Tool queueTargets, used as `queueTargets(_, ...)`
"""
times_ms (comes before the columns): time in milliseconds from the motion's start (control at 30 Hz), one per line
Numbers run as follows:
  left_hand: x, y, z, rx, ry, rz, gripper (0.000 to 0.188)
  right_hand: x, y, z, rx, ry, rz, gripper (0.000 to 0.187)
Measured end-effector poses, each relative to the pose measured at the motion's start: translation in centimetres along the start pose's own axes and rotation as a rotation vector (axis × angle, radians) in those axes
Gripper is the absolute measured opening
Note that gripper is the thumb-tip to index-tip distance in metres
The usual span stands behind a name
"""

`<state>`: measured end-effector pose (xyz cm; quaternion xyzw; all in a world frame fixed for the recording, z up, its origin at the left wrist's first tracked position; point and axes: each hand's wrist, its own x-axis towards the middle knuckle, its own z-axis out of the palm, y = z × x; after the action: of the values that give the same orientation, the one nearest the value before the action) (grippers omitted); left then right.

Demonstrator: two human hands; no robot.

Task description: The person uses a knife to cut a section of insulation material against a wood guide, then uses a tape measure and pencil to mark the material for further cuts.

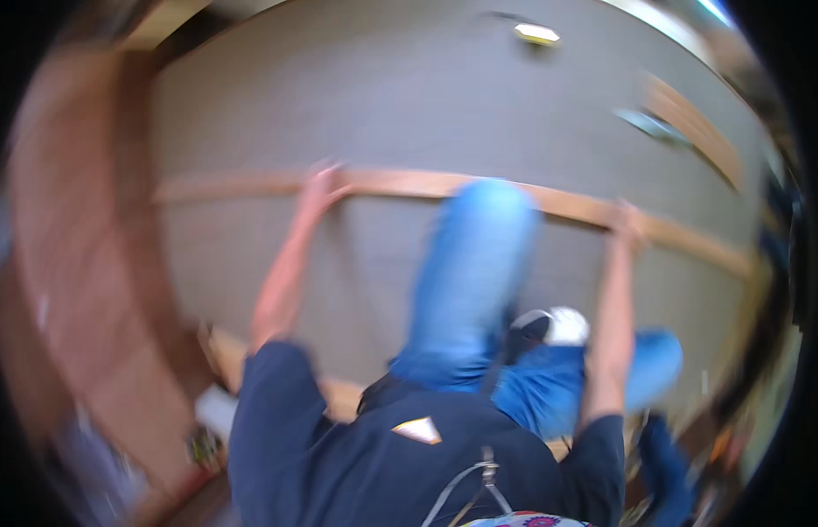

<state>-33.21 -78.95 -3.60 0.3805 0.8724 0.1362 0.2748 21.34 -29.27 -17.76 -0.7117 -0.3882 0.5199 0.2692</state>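
Note:
A long, narrow wooden board [400, 183] lies across the grey surface in front of me, running from left to right. My left hand [323, 184] is closed on its left part, with the thumb along the near edge. Farther right, my right hand [629, 226] is wrapped round the same board; blur hides the detail of its fingers. Between the two hands, my bent knee [490, 198] in blue jeans comes over the board's near edge and covers part of it. Whether the knee presses on the wood I cannot tell.
A short wooden plank [703, 136] lies at the far right beside a pale blue-green strip [652, 125]. A small yellow object [536, 35] with a bright top sits at the far side. A wide brown wooden panel [84, 255] runs along the left. Another wooden piece [340, 400] is behind me.

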Motion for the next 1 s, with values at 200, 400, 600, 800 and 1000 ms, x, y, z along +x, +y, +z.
queueTargets(200, -0.5, 0.5, 0.6, 0.260, 0.099, -0.073, 0.062, -1.0, -2.5, 0.0, -0.340, 0.471, 0.128, 0.123)
queueTargets(400, -1.2, 0.4, 0.5, 0.209, 0.108, -0.081, 0.061, -3.2, -3.6, 0.1, -0.389, 0.512, 0.131, 0.121)
queueTargets(600, -0.9, 0.6, 0.4, 0.212, 0.117, -0.071, 0.063, -1.9, -2.7, -0.3, -0.323, 0.459, 0.067, 0.121)
queueTargets(800, -0.8, 0.5, -0.2, 0.191, 0.104, -0.085, 0.062, -2.1, -2.8, -0.2, -0.289, 0.457, 0.070, 0.117)
queueTargets(1000, -0.6, 0.5, -0.9, 0.199, 0.069, -0.047, 0.062, -3.7, -3.8, 0.4, -0.294, 0.489, 0.069, 0.115)
